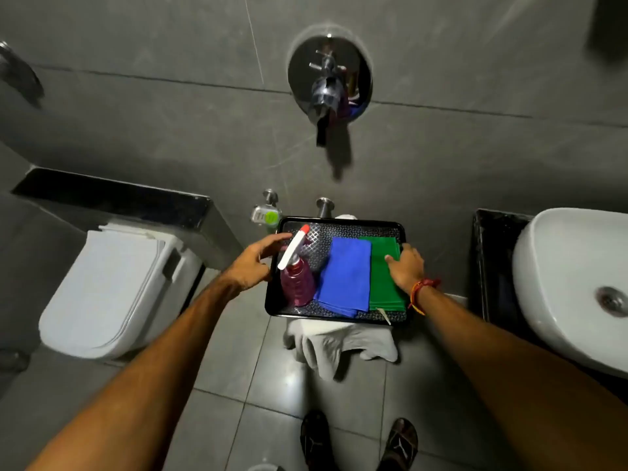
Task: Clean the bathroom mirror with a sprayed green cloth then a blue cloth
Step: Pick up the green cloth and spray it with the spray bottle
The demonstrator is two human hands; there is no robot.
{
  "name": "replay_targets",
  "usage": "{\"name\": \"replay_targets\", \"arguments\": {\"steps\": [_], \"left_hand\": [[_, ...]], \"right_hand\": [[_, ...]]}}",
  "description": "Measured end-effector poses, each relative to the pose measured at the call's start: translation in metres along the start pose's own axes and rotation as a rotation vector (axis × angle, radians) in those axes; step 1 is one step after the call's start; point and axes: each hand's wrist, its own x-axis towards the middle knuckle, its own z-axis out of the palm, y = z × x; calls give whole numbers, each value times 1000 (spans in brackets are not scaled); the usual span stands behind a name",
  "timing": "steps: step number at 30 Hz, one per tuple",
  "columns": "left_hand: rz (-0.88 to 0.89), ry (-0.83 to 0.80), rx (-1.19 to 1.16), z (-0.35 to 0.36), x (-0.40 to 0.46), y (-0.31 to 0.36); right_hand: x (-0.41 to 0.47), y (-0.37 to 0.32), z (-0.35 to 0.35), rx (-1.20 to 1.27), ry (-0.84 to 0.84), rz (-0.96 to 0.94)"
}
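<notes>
Head view: our green cloth [385, 277] lies folded at the tray's [339, 222] three o'clock, right hand [406, 268] flat on it, grip open. Blue cloth [346, 273] centre, spray bottle [295, 270] at nine o'clock, left hand [253, 263] open, reaching.

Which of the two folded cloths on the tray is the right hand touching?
The green cloth, at the tray's right side. The right hand rests on it; the blue cloth beside it lies untouched.
</notes>
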Motion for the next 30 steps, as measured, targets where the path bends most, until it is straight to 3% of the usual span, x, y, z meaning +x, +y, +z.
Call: {"name": "replay_targets", "arguments": {"steps": [5,12,16,24,30], "left_hand": [[13,-59,-80,26,15,-12],[136,199,-88,61,32,-25],[135,254,-20,66,37,-27],[144,362,-107,76,50,-18],[286,297,72,84,53,11]], "right_hand": [[22,0,7,135,-17,157],[43,10,26,176,-8,236],[54,16,26,294,-45,232],[46,21,18,699,-156,7],[47,15,-18,1095,-241,75]]}}
